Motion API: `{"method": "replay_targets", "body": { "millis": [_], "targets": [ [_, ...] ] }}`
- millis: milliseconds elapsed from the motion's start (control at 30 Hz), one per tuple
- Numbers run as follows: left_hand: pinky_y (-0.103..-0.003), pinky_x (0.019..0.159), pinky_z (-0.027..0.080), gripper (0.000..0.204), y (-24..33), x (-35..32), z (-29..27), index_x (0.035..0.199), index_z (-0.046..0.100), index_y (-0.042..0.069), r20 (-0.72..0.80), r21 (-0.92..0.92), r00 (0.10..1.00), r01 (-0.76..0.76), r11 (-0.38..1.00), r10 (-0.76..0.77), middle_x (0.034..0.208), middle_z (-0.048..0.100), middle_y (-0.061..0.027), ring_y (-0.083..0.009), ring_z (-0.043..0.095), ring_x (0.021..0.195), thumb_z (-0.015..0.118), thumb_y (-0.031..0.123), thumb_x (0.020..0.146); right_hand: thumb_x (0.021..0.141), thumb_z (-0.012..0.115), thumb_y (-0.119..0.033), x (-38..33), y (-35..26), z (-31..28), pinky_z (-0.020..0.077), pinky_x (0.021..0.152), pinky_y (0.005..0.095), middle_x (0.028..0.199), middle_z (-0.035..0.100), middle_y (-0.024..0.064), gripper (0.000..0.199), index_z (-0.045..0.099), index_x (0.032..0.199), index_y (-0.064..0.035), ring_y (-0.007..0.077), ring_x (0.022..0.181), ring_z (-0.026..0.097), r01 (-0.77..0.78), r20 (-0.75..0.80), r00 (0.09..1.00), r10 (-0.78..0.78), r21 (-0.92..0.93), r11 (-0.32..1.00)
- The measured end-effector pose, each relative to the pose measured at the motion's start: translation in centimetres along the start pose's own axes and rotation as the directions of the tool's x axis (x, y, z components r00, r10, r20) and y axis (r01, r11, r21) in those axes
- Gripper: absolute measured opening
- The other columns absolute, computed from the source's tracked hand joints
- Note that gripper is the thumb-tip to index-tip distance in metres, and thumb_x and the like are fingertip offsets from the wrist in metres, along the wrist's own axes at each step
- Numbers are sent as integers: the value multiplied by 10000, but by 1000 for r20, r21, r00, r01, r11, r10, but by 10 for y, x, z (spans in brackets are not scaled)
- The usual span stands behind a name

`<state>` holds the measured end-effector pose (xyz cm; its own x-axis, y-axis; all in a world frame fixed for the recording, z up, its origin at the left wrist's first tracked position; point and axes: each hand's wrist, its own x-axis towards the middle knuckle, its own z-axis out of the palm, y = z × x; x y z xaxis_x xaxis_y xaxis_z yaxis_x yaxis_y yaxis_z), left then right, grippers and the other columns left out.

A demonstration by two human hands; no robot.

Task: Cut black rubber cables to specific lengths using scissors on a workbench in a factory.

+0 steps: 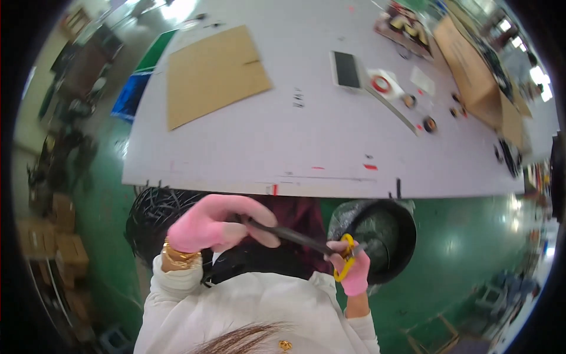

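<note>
Thin dark strip (289,234), long and slightly bent, is pinched in closed left fingers (259,227); yellow-handled scissors (346,257) are gripped by curled right fingers (339,251) at its other end.

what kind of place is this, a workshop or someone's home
Most likely a workshop or small factory floor, not a home. A big white worktable holds a cardboard sheet and tape rolls, the floor is painted green, and cardboard boxes are stacked along the left side.
</note>
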<state>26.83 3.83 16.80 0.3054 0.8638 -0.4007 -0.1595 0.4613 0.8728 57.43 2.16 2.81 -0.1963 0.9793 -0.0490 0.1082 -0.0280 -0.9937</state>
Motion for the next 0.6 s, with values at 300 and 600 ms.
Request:
{"method": "replay_targets", "body": {
  "millis": [300,600],
  "targets": [
    [-405,945,438,566,-38,-84,-54,1220,561,3,-493,731,697,8,682,520,1174,565,-200,-362,553,1069,595,-28,656,808,666,-51,39,-73,76,445,577,238,721,628,24,88,602,845,-4,116,614,596,-367,210,920,332,158,917],
    [-231,506,403,221,-69,-64,-122,956,557,41,-611,693,229,-307,652,757,847,588,-37,-75,442,528,417,200,1022,779,694,-5,41,-62,112,473,577,240,691,617,44,142,609,890,14,108,602,585,-257,361,867,343,-266,929]
  ]
}}
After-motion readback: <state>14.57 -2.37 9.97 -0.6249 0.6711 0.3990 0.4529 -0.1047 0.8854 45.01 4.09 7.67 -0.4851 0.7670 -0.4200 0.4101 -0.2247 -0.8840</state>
